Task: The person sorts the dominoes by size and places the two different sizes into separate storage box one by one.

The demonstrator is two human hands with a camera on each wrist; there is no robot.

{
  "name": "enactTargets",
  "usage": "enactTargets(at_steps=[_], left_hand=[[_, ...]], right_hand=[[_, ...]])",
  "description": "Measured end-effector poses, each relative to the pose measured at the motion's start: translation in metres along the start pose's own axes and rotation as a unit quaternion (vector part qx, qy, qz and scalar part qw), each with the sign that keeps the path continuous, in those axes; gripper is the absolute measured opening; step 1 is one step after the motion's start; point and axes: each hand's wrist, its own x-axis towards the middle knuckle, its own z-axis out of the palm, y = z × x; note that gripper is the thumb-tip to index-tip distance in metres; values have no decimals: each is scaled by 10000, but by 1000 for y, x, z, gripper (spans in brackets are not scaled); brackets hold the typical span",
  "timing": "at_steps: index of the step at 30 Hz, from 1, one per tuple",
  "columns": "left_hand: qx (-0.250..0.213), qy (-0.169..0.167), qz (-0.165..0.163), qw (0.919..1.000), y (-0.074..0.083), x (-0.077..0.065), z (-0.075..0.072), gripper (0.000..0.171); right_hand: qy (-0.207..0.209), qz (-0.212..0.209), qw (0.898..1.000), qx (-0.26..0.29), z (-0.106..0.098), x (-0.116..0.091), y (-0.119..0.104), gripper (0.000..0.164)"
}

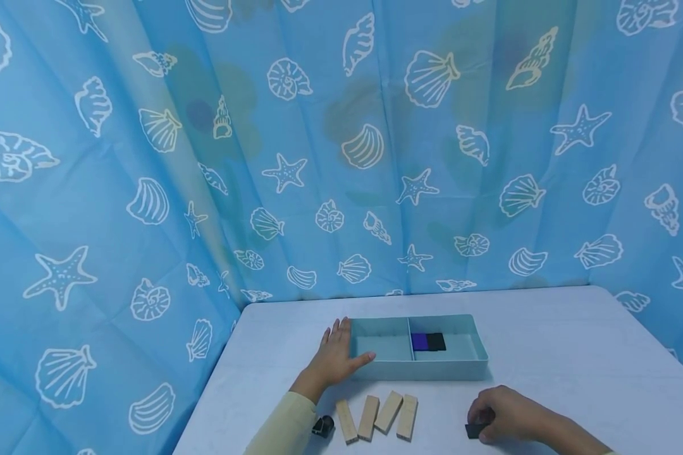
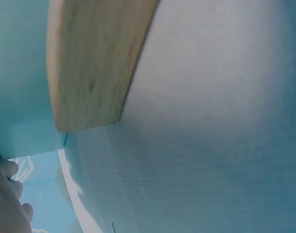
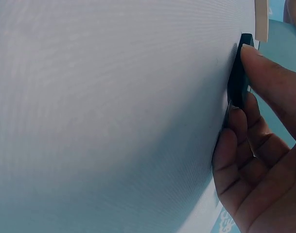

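I log the black block [image 1: 474, 431] on the near side of the tray [image 1: 421, 371], off its right end; its long axis runs roughly parallel to the tray's long side, with the exposed end pointing left. My right hand [image 1: 509, 414] pinches it between thumb and curled fingers; whether it touches the table [image 1: 569, 354] I cannot tell. My left hand [image 1: 336, 360] lies against the tray's left end, fingers extended, thumb over the near rim. Four wooden blocks [image 1: 369, 418] lie side by side at slightly differing angles before the tray's near wall, left of the black block. In the tray's right compartment, a purple piece [image 1: 419, 342] and a black piece [image 1: 436, 342] sit together at the divider [image 1: 411, 341]. The near wall stands between the black block and that compartment. Beyond the tray hangs a shell-patterned curtain [image 1: 330, 126]. The black block reads as dark, slim and straight-edged in the right wrist view; fingers cover part of it.
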Motion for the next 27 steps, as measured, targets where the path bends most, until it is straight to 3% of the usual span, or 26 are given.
enactTargets(at_steps=[11,27], left_hand=[[-61,-6,-27,10000,0,0,1,104],[-115,81,-24,9999,1,-1,1,104]], right_hand=[[-62,162,9998,25,1,0,-2,21],[-238,238,9994,70,-2,-1,-5,32]])
